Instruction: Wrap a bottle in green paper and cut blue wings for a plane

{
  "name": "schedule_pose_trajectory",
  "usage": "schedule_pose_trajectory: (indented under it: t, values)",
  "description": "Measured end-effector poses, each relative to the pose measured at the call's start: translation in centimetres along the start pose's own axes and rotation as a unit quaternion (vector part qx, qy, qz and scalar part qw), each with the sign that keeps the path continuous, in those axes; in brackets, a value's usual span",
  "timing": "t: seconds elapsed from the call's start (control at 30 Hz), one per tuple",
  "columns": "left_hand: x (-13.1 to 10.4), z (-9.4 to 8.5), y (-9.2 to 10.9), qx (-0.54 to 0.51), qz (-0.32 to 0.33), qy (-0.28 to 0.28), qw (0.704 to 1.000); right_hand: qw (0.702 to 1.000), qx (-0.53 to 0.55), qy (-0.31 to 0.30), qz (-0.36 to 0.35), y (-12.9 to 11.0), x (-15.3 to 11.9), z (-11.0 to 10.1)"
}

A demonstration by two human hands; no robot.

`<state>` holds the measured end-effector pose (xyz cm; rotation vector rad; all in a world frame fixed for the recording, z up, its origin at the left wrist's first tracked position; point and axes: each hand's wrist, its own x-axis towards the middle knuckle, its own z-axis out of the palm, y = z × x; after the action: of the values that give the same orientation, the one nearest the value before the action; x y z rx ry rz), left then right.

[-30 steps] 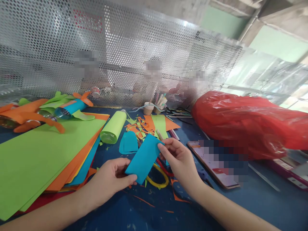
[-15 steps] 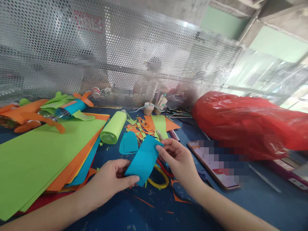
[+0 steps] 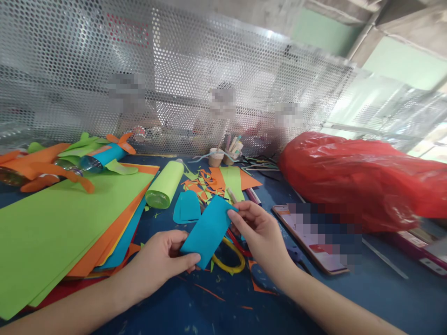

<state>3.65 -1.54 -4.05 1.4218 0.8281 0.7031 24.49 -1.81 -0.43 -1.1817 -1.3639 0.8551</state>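
Observation:
A blue paper strip [image 3: 210, 231] is stretched between both hands, tilted up to the right above the dark blue table [image 3: 146, 316]. My left hand [image 3: 171, 255] pinches its lower left end between thumb and fingers. The upper right corner is pinched by my right hand [image 3: 254, 226]. Behind the strip lie rounded blue paper pieces [image 3: 186, 207]. Below it, partly covered, are scissors with a yellow handle [image 3: 233, 263] and a red one. A bottle wrapped in light green paper [image 3: 165, 184] lies behind my left hand.
Coloured paper sheets [image 3: 70, 218] are stacked at left, with paper-wrapped bottles [image 3: 103, 157] behind. Orange and green scraps [image 3: 204, 183] and cups [image 3: 215, 158] lie farther back. A phone [image 3: 310, 242] and red plastic bag [image 3: 352, 179] are at right. People show behind the perforated metal screen [image 3: 195, 56].
The blue strip looks slightly flatter and straighter between my hands. Both hands keep their pinch and have barely moved.

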Motion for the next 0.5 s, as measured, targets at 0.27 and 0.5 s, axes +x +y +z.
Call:
schedule_pose_trajectory:
  t: [0.27, 0.5]
  values:
    - [-0.3, 0.4, 1.0, -0.084, -0.015, 0.066, 0.994, 0.983, 0.024, -0.173, 0.058, -0.5, -1.6, 1.0]
    - [-0.9, 1.3, 1.5, -0.094, -0.022, 0.085, 0.992, 0.973, -0.061, -0.223, 0.027, -0.5, -3.4, 2.0]
